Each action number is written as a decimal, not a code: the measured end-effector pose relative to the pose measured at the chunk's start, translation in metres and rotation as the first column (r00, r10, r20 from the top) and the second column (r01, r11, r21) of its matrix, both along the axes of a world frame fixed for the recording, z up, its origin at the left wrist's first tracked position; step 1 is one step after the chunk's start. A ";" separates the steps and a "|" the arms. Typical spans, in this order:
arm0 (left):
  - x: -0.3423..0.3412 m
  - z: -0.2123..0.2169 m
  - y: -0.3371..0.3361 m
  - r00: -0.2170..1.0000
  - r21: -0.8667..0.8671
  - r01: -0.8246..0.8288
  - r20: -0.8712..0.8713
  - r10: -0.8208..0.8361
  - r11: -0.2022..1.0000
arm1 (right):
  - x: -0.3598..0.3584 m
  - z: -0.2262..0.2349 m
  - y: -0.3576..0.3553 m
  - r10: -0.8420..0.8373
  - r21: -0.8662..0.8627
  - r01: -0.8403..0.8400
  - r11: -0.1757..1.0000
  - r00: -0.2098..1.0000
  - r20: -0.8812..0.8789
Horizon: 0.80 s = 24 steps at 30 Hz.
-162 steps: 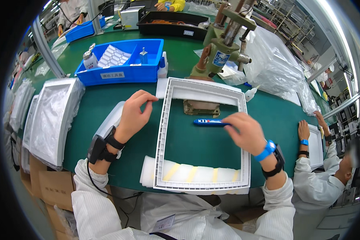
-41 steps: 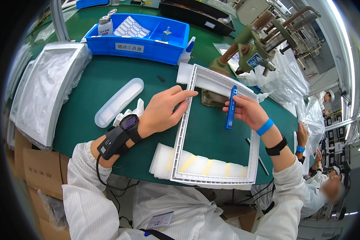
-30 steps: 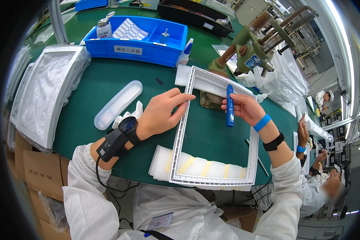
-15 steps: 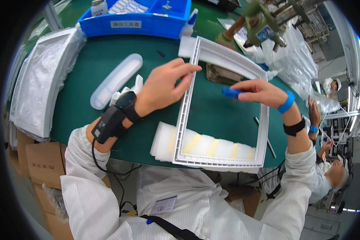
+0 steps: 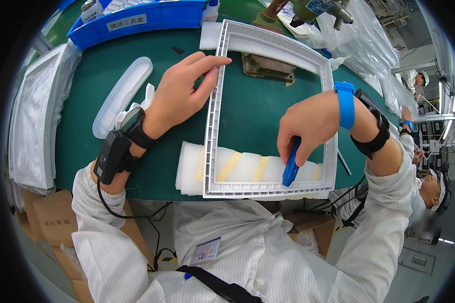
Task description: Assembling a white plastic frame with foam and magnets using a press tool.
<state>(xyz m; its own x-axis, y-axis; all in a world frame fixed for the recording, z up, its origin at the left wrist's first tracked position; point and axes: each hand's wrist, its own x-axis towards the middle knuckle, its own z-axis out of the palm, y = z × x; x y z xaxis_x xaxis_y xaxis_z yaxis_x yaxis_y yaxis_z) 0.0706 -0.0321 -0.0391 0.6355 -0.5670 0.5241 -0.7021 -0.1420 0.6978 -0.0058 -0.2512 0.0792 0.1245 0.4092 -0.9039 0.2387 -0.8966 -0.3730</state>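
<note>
Head view: right fingers [image 5: 285,137] hold blue tool [image 5: 291,170].

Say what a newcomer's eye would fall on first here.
The white frame over the green table, its near side above white padding with yellow strips. Next, the bright blue tool in the right hand, pointing down near that side. Then the blue bin, upper left.

- Wearer's hands [image 5: 182,91] [image 5: 308,121]: two
- White frame [image 5: 258,190]: one
- Blue handheld tool [image 5: 291,169]: one
- Blue bin [image 5: 162,18]: one
- Translucent case [image 5: 121,96]: one
- White foam roll [image 5: 245,166]: one
</note>
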 end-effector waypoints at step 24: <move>0.003 0.010 0.000 0.996 0.032 0.083 -0.022 -0.083 0.996 | -0.041 -0.057 -0.052 -0.498 0.562 0.022 0.827 0.493 0.714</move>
<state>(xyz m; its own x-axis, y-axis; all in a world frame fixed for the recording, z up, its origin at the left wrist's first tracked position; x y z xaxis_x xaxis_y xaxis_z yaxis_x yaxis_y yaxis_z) 0.0740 -0.0321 -0.0296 0.5957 -0.6351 0.4918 -0.6983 -0.1069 0.7078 -0.0466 -0.3035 0.0218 0.8564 0.5129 -0.0594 0.4228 -0.7628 -0.4893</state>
